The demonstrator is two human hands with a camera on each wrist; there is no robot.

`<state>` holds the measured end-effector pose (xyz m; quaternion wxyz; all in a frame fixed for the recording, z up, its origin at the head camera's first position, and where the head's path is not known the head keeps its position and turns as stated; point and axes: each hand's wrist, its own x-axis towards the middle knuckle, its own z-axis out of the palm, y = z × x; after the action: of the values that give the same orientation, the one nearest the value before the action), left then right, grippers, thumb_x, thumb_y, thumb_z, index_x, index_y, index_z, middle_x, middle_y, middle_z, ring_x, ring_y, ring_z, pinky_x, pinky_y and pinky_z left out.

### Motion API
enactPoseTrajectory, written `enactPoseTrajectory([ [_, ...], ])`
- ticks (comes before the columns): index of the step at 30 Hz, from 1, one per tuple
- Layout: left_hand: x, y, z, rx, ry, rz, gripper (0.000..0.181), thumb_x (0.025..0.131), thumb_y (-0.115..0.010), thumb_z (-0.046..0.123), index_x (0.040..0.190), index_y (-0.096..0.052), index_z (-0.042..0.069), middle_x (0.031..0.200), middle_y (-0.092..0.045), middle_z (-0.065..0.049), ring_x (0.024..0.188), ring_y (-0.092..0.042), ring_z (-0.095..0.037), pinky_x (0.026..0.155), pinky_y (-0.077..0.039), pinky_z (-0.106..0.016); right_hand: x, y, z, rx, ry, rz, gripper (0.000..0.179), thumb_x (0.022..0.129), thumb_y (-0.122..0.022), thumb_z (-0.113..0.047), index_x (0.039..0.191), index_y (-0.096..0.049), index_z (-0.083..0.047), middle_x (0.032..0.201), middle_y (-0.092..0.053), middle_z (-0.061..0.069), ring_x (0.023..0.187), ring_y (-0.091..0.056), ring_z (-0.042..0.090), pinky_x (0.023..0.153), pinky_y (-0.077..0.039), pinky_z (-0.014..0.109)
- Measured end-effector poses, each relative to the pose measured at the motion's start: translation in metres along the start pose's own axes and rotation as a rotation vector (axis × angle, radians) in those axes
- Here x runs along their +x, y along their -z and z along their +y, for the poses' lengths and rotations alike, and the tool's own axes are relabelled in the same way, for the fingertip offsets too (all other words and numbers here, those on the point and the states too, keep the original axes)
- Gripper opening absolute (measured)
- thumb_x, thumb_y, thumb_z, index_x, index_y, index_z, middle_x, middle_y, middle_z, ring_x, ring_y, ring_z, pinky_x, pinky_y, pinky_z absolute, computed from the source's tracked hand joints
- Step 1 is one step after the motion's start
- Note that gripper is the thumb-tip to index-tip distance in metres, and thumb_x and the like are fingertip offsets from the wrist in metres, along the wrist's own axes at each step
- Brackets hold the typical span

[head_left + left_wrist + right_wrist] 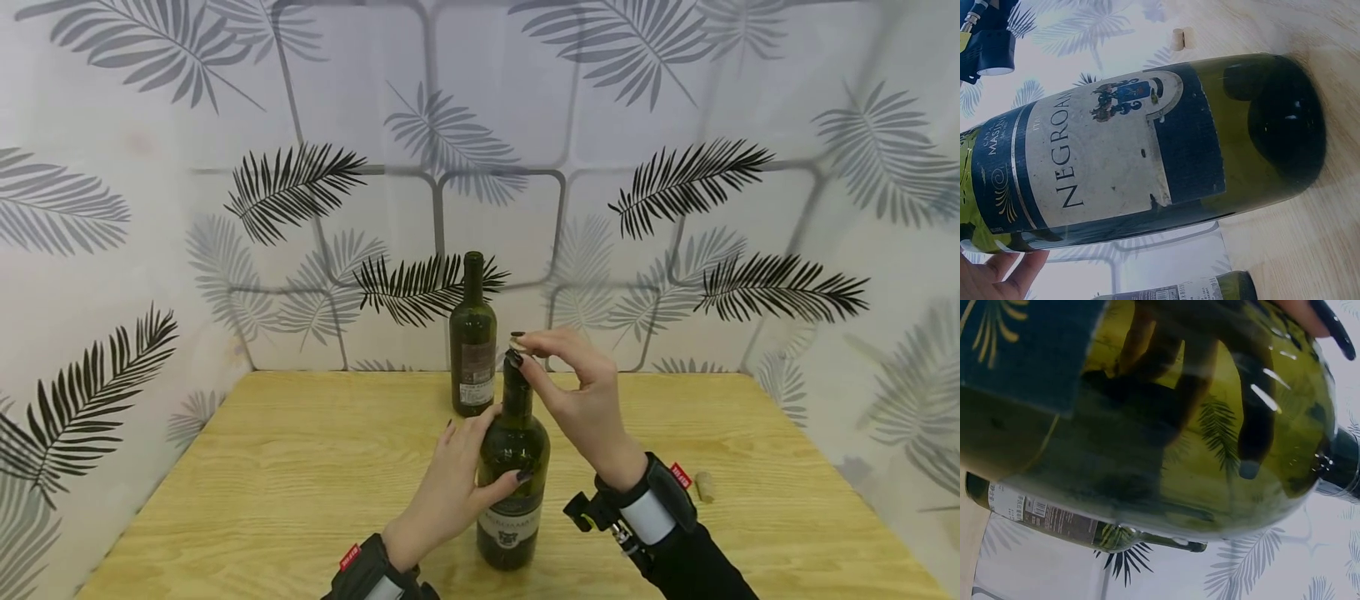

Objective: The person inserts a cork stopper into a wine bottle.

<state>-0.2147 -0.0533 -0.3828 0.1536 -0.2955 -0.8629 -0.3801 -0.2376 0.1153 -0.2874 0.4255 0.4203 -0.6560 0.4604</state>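
Observation:
A dark green wine bottle (514, 467) with a pale label stands upright on the table. My left hand (453, 487) grips it around the body below the shoulder, thumb across the near side. In the left wrist view, the label (1104, 150) fills the middle. At the bottle's mouth my right hand (573, 387) pinches a small pale cork (516, 343) between thumb and index finger. How far the cork sits in the neck is hidden by the fingertips. In the right wrist view, left-hand fingers (1254, 425) show through the green glass.
A second green wine bottle (473, 342) stands behind, near the table's back edge. Another cork (705, 487) lies on the wooden table (322, 475) to the right, beyond my right wrist. Leaf-patterned cloth (495, 125) surrounds the back and sides.

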Motion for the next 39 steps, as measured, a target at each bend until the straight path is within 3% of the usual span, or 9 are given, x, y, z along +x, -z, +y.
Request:
enactPoseTrajectory([
  [7,0.0,0.001,-0.001,-0.008,-0.004,-0.007,0.071,0.09,-0.062,0.039,0.146,-0.03,0.01,0.142,-0.042,-0.01,0.13,-0.038,-0.032,0.105,-0.02,-0.062,-0.003,-0.002,0.004,-0.039,0.035,0.016,0.035,0.094,-0.058,-0.028,0.101,-0.067,0.005,0.094,-0.065,0.017,0.087,-0.059,0.022,0.081,-0.046,0.023],
  [12,0.0,0.001,-0.001,-0.006,-0.012,-0.009,0.071,0.09,-0.061,0.041,0.145,-0.03,0.009,0.141,-0.042,-0.012,0.129,-0.039,-0.033,0.104,-0.021,-0.063,-0.004,-0.003,0.005,-0.064,0.067,0.037,0.035,0.094,-0.057,-0.029,0.103,-0.067,0.004,0.097,-0.064,0.016,0.093,-0.059,0.023,0.085,-0.046,0.024],
  [19,0.0,0.001,-0.001,-0.022,0.02,-0.026,0.072,0.089,-0.062,0.039,0.147,-0.029,0.012,0.142,-0.042,-0.01,0.13,-0.038,-0.032,0.106,-0.018,-0.062,-0.009,0.0,0.004,-0.085,0.07,0.051,0.039,0.095,-0.057,-0.029,0.109,-0.064,0.006,0.098,-0.063,0.018,0.088,-0.058,0.027,0.082,-0.047,0.026],
  [30,-0.002,0.001,0.0,-0.021,0.037,-0.027,0.072,0.089,-0.062,0.04,0.147,-0.028,0.013,0.135,-0.046,-0.01,0.127,-0.041,-0.031,0.106,-0.019,-0.062,-0.038,0.011,0.007,-0.141,-0.083,-0.057,0.049,0.093,-0.056,-0.04,0.123,-0.058,-0.001,0.11,-0.061,0.015,0.093,-0.057,0.027,0.08,-0.046,0.038],
  [34,-0.002,0.001,0.0,-0.025,0.044,-0.026,0.072,0.089,-0.062,0.04,0.147,-0.028,0.014,0.136,-0.046,-0.009,0.127,-0.041,-0.031,0.106,-0.02,-0.061,-0.05,0.017,0.008,-0.142,-0.157,-0.117,0.043,0.089,-0.066,-0.024,0.126,-0.056,-0.003,0.113,-0.059,0.013,0.096,-0.058,0.024,0.08,-0.05,0.037],
  [39,-0.001,0.002,-0.001,-0.032,0.051,-0.028,0.071,0.09,-0.061,0.042,0.147,-0.028,0.016,0.136,-0.046,-0.01,0.127,-0.041,-0.03,0.105,-0.022,-0.061,-0.064,0.02,0.007,-0.168,-0.25,-0.172,0.052,0.079,-0.073,-0.003,0.127,-0.055,-0.005,0.113,-0.058,0.008,0.098,-0.058,0.022,0.078,-0.052,0.037],
])
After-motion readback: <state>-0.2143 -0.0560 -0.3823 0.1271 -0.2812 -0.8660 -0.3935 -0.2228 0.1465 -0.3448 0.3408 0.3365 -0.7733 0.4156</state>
